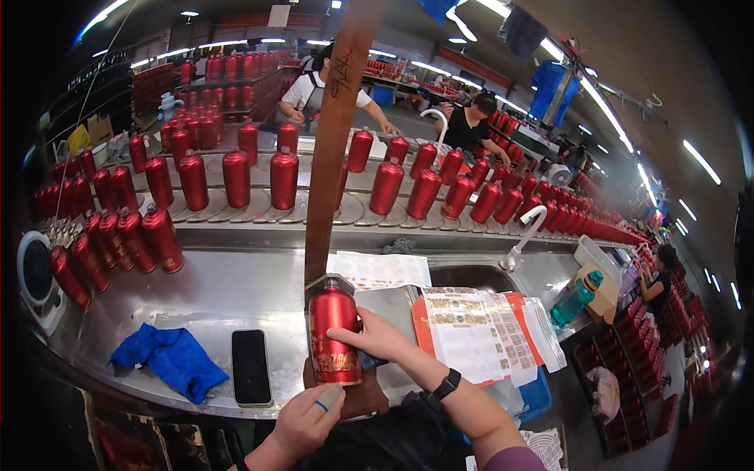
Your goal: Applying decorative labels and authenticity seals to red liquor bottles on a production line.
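A glossy red bottle (334, 326) with a gold pattern round its lower part leans in front of me, its neck pointing away. My right hand (377, 337) is wrapped round its right side, thumb across the front, the other fingers hidden. At the bottle's bottom edge, my left hand (302, 424) presses with closed fingers; a pale finger cover (331, 394) sits on one of them, a blue ring on another. Beneath the bottle lies a brown padded support (363, 400). Printed gold decal sheets (471, 334) rest on an orange-red folder right of my hand.
A brown post (328, 157) rises just beyond the bottle. Left on the metal bench (204, 286) are a phone (251, 367), a blue cloth (169, 361) and several red bottles (161, 239). A sink (471, 276), faucet (525, 235) and teal water bottle (577, 298) stand right. Two people work across the conveyor.
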Available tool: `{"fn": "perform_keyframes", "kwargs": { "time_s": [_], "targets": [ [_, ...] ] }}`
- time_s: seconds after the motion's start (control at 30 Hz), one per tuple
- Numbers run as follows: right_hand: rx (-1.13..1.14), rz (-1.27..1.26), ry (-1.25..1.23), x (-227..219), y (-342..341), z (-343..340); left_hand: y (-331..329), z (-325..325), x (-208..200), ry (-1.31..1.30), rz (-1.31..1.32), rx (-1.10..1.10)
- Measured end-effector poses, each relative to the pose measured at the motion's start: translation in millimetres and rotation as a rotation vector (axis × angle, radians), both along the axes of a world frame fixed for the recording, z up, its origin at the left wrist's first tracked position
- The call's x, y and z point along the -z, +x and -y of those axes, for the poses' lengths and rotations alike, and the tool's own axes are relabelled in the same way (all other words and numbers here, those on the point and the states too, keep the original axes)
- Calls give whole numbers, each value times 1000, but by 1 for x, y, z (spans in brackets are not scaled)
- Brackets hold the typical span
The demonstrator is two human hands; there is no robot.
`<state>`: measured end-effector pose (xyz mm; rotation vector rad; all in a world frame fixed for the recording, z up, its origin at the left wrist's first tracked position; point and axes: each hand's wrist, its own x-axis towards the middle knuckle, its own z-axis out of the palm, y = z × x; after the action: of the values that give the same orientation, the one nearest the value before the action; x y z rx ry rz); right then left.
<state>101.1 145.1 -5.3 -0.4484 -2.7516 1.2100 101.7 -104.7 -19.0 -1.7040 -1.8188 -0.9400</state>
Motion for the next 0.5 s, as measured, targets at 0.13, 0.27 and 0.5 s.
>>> {"fn": "perform_keyframes", "kwargs": {
  "time_s": [0.13, 0.27, 0.5],
  "targets": [
    [-189, 110, -836, -8, 9, -30, 0, -2, -4, 16, 27, -32],
    [-248, 136, -964, 8, 8, -34, 1, -6, -5, 20, 0, -28],
    [-49, -12, -34, -10, 5, -7, -3, -1, -3, -4, -13, -36]
  ]
}}
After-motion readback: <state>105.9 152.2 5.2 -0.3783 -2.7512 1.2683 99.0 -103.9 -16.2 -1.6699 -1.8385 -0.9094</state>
